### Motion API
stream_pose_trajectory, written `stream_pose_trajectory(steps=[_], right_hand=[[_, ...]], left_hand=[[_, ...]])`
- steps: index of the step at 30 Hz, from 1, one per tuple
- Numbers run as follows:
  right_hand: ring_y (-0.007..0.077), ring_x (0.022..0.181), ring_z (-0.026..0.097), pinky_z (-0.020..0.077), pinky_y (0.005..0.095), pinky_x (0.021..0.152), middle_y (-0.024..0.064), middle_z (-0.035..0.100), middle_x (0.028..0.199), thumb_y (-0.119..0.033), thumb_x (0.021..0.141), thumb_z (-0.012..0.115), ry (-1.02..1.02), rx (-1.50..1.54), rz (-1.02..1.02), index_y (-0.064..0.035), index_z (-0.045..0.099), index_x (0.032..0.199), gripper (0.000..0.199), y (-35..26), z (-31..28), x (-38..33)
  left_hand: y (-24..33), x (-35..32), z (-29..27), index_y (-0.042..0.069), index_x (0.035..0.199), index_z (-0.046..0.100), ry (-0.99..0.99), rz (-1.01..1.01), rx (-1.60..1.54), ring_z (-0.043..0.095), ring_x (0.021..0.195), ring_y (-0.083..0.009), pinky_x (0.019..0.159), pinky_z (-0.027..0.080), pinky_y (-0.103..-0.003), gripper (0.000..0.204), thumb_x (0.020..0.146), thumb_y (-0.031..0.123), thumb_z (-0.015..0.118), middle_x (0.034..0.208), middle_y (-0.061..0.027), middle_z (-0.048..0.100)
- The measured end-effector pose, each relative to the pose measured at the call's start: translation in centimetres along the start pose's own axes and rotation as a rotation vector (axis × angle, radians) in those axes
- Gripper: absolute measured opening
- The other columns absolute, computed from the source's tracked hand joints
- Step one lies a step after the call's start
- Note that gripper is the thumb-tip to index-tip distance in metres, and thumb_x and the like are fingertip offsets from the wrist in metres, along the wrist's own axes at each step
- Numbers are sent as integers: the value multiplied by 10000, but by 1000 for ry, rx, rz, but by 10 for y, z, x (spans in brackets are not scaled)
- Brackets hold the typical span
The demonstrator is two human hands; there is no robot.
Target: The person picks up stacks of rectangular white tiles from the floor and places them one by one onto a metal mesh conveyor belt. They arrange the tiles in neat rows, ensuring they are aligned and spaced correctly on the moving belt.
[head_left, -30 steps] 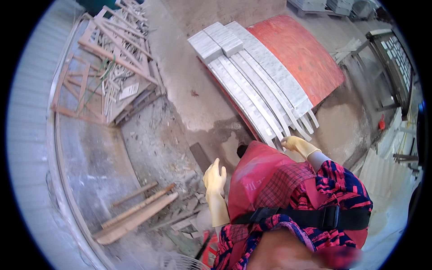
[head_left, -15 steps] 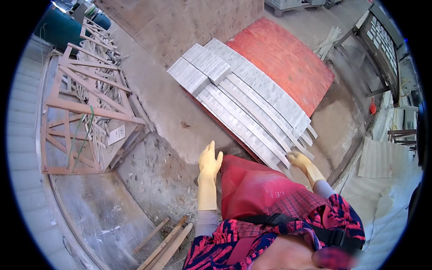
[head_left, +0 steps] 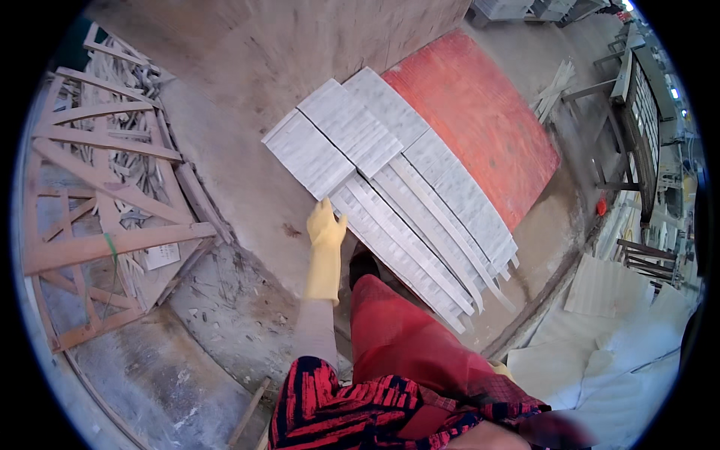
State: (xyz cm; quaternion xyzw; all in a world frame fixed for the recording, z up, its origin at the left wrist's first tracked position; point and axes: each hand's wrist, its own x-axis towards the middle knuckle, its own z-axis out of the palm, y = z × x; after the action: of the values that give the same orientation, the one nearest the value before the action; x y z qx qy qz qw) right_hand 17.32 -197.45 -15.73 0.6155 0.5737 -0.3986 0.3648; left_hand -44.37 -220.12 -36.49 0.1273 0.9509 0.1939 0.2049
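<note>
Grey stone slabs (head_left: 351, 129) are lying just beyond my left hand (head_left: 326, 225), whose thumb is standing apart; my right hand (head_left: 501, 368) is mostly hiding, its state I cannot tell.

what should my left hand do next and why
Probably ease the left hand forward onto the nearer raised grey stack: it's already right by that stack's corner, its thumb stands apart from the fingers, and nothing shows in its grip.
</note>
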Motion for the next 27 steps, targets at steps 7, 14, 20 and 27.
stream_pose_trajectory(steps=[7,14,20,27], right_hand=[[217,871,705,574,343,745,160,759,1124,-307,1091,571,107,312,258,-58,600,1523,500,-81,16,1],[206,893,718,584,330,780,159,760,1155,-318,1088,583,51,325,294,-46,601,1523,513,-149,48,-14],[192,888,710,586,322,788,151,759,1152,-317,1091,582,-21,294,249,-36,599,1519,512,-164,57,-4],[178,957,696,571,305,841,128,760,1180,-312,1101,579,40,323,88,-43,595,1529,506,-242,45,4]], left_hand=[[-1,119,1,49,1505,532,-41,51,397,582,1290,-361,1114,433,-537,785,861,362,854,1348,-178,630],[-24,131,48,6,1490,547,173,246,499,601,1170,-386,1074,457,-527,692,891,267,777,1295,-254,632],[-31,123,63,32,1542,524,80,258,481,631,1144,-377,1049,483,-509,835,840,338,855,1285,-241,648],[-26,118,65,51,1538,537,116,232,443,606,1184,-388,1091,462,-532,846,820,342,874,1302,-250,634]])
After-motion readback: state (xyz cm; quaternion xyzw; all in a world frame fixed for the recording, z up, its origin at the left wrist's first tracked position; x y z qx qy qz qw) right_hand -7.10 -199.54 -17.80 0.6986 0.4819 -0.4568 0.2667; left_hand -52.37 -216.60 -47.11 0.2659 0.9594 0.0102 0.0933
